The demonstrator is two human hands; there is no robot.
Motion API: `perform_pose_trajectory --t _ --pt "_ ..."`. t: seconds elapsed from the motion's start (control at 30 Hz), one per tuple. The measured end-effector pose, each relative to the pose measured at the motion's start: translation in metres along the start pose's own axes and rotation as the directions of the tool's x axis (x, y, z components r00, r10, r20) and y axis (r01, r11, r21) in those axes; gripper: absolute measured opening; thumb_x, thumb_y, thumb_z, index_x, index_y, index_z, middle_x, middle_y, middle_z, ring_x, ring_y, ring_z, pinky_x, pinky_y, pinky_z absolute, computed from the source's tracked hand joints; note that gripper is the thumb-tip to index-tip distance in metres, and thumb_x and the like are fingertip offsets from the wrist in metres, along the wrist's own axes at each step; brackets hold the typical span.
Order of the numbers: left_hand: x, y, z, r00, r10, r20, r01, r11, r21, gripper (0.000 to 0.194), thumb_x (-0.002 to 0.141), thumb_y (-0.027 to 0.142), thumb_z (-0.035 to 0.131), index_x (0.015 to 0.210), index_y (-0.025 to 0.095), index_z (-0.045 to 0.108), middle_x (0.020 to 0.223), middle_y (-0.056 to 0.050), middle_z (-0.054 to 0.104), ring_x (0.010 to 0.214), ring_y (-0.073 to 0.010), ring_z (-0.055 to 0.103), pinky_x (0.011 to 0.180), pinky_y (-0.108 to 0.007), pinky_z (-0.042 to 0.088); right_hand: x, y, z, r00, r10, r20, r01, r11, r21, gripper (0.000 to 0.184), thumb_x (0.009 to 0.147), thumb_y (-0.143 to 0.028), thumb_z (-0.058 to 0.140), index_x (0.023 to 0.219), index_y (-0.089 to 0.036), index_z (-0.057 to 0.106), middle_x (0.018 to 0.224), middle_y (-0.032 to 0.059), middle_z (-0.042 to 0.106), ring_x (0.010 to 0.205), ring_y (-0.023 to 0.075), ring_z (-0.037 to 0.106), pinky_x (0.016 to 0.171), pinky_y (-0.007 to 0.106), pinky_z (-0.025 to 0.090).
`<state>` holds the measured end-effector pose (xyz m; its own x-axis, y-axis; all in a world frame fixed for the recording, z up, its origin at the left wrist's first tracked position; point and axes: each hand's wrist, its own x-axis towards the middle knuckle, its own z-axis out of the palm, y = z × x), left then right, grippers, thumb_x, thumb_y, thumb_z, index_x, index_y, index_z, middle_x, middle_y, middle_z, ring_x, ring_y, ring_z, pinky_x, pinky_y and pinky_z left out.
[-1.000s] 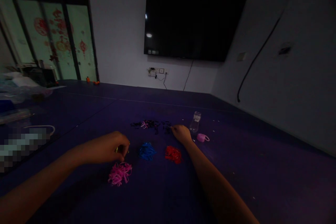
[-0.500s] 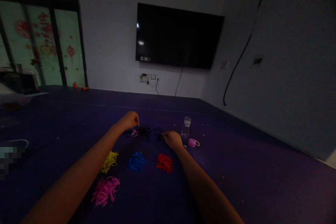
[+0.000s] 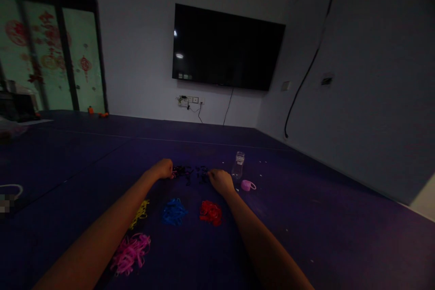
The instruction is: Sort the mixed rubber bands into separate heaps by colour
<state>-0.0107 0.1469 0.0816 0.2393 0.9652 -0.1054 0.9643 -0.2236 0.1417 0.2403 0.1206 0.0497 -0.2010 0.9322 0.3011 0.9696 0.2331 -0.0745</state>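
My left hand (image 3: 165, 168) is closed at the left edge of a loose spread of black rubber bands (image 3: 183, 172), a few pink strands showing by its fingertips. At the right end of that spread my right hand (image 3: 220, 180) rests low, fingers bent together at the black bands. What either hand pinches is too small and dark to make out. Nearer to me lie a blue pile of rubber bands (image 3: 174, 212) and a red pile (image 3: 210, 213). A yellow pile (image 3: 140, 214) is partly covered by my left forearm, with a pink pile (image 3: 132, 253) below it.
Just right of my right hand stands a clear bottle (image 3: 238, 166), its pink cap with a loop (image 3: 248, 185) lying beside it. Small white bits dot the dark purple surface (image 3: 306, 226). A television (image 3: 227, 47) hangs on the wall beyond; small orange objects (image 3: 103, 115) lie far left.
My left hand has come down from above the black rubber bands to the pile's left edge. My right hand stays at the right end. The view has shifted slightly.
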Motion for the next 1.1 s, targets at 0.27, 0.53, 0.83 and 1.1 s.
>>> perform_pose_trajectory --t 0.27,0.53,0.83,1.1 --pt "0.001 0.000 0.005 1.000 0.011 -0.005 -0.011 1.000 -0.011 0.017 0.087 0.028 0.058 0.096 0.013 0.060 0.095 -0.004 0.060 0.084 -0.0178 0.060 0.072 -0.033 0.050 -0.001 -0.002 -0.003 1.000 0.005 0.016 -0.005 1.000 0.011 0.033 0.092 -0.034 0.035 0.098 -0.022 0.065 0.099 0.0062 0.068 0.092 0.0181 0.062 0.072 0.023 0.040" --pt "-0.002 0.004 0.001 0.998 0.021 0.054 -0.024 0.998 0.061 0.019 0.087 0.028 0.058 0.099 0.013 0.059 0.100 -0.005 0.060 0.089 -0.0192 0.059 0.075 -0.035 0.050 0.000 -0.001 0.000 1.000 -0.010 0.020 0.010 1.000 0.009 0.033 0.091 -0.034 0.034 0.094 -0.022 0.065 0.098 0.0065 0.068 0.092 0.0190 0.062 0.072 0.023 0.041" --pt "-0.003 0.007 0.005 0.996 0.080 0.040 -0.082 0.996 0.041 0.021 0.088 0.030 0.055 0.102 0.014 0.058 0.099 -0.005 0.059 0.086 -0.0189 0.060 0.072 -0.034 0.050 0.000 0.000 0.001 1.000 -0.017 0.009 0.017 1.000 0.013 0.033 0.092 -0.034 0.034 0.095 -0.023 0.065 0.098 0.0051 0.068 0.092 0.0182 0.062 0.072 0.023 0.041" --pt "-0.003 0.004 -0.013 0.988 0.123 -0.089 -0.127 0.991 -0.045 0.019 0.087 0.028 0.057 0.080 0.011 0.060 0.080 -0.002 0.061 0.073 -0.0148 0.059 0.068 -0.030 0.049 0.000 0.001 0.003 1.000 -0.024 -0.006 0.024 1.000 -0.004 0.032 0.092 -0.035 0.035 0.093 -0.024 0.065 0.096 0.0044 0.068 0.090 0.0179 0.063 0.071 0.023 0.041"
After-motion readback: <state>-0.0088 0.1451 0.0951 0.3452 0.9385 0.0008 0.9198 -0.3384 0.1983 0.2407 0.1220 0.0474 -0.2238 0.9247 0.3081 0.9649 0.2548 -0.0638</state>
